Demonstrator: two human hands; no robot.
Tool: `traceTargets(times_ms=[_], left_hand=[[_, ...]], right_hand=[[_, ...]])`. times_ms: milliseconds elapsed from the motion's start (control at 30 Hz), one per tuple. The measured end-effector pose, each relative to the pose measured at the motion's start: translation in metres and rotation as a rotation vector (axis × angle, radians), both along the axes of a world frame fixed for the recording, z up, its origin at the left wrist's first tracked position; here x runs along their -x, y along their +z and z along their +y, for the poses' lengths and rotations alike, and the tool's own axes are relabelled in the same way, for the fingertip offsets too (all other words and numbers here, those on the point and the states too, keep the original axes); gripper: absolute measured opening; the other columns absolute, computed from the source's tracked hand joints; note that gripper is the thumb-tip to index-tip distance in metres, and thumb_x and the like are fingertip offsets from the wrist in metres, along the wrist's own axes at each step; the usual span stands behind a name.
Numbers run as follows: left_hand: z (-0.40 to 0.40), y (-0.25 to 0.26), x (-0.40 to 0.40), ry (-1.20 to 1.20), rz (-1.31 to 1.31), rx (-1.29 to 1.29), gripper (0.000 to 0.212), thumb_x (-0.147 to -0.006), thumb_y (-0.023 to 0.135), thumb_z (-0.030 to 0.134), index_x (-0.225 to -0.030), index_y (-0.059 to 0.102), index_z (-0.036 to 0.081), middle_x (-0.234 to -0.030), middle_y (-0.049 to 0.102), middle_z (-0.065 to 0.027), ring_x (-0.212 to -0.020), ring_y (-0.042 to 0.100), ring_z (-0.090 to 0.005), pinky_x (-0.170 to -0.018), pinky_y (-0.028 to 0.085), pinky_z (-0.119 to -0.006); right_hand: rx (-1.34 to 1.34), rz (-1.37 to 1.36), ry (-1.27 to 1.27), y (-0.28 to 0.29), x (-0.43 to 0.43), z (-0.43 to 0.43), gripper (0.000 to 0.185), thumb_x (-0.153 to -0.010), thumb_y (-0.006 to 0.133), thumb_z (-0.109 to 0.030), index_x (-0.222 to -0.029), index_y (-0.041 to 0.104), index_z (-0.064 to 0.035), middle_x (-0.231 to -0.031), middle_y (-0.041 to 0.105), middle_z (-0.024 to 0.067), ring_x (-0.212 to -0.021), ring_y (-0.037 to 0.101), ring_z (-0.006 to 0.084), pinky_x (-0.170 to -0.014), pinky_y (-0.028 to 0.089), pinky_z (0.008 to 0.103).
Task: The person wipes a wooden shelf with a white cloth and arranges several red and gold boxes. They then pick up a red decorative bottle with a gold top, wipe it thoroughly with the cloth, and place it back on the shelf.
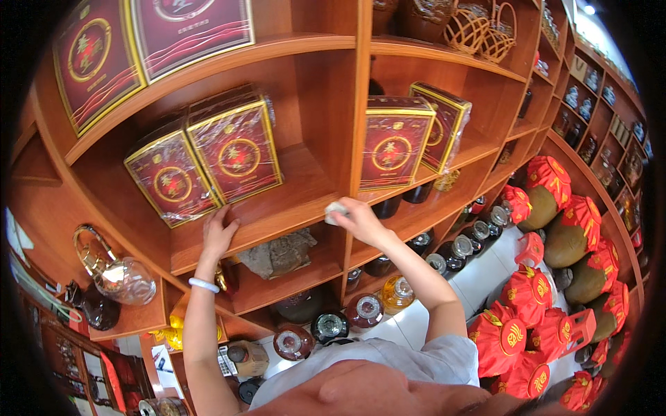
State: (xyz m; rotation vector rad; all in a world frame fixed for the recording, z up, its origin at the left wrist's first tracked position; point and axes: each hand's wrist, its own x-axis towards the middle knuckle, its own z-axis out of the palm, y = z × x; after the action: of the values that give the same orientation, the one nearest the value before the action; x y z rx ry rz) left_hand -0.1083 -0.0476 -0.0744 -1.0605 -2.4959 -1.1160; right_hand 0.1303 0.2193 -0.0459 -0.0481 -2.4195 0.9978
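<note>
My left hand (218, 231), with a pale bangle on its wrist, rests on the front of a wooden shelf (291, 208), just below two dark red, gold-edged gift boxes (234, 151) in clear wrap. Nothing shows in its fingers. My right hand (354, 221) grips a small crumpled white cloth (336, 212) against the shelf's front edge, near the upright divider (359, 104). Another dark red box (398, 151) stands right of the divider, partly in front of one more. Under the shelf, a rough grey stone-like piece (278, 255) lies in the lower compartment.
Glass jars (364, 312) of dark and amber liquid line the floor below. Red-cloth-topped jars (525, 291) crowd the right. At left, a glass decanter (127, 281) and a dark jug (99, 307) stand on a side ledge. Woven baskets (468, 31) sit on an upper shelf.
</note>
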Motion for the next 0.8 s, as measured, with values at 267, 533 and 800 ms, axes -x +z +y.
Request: traceTargets(times_ms=[267, 533, 800], left_hand=[[0.004, 0.003, 0.0, -0.011, 0.005, 0.041, 0.05, -0.077, 0.062, 0.029, -0.119, 0.053, 0.003, -0.119, 0.051, -0.0236, -0.113, 0.045, -0.0372, -0.097, 0.034, -0.041], [0.01, 0.017, -0.024, 0.022, 0.137, 0.244, 0.053, -0.082, 0.056, 0.039, -0.12, 0.052, 0.002, -0.124, 0.049, -0.0208, -0.118, 0.041, -0.0365, -0.1, 0.03, -0.043], [0.007, 0.021, -0.032, 0.04, 0.167, 0.392, 0.055, -0.088, 0.043, 0.045, -0.125, 0.047, 0.004, -0.131, 0.044, -0.0141, -0.126, 0.034, -0.0343, -0.106, 0.022, -0.042]], right_hand=[[0.899, 0.564, -0.34, 0.011, -0.08, 0.111, 0.017, -0.079, 0.067, -0.013, -0.091, 0.059, -0.0022, -0.07, 0.059, 0.0004, -0.055, 0.053, 0.0068, -0.049, 0.042, 0.0204], [0.921, 0.772, -0.336, 0.027, -0.059, 0.167, 0.029, -0.082, 0.061, -0.008, -0.108, 0.048, -0.0055, -0.076, 0.058, 0.0022, -0.053, 0.051, 0.0088, -0.046, 0.041, 0.0211], [0.391, 0.538, -0.397, 0.024, -0.016, 0.204, 0.067, -0.069, 0.077, -0.025, -0.121, 0.045, 0.0015, -0.107, 0.055, 0.0101, -0.096, 0.054, 0.0184, -0.083, 0.043, 0.0297]])
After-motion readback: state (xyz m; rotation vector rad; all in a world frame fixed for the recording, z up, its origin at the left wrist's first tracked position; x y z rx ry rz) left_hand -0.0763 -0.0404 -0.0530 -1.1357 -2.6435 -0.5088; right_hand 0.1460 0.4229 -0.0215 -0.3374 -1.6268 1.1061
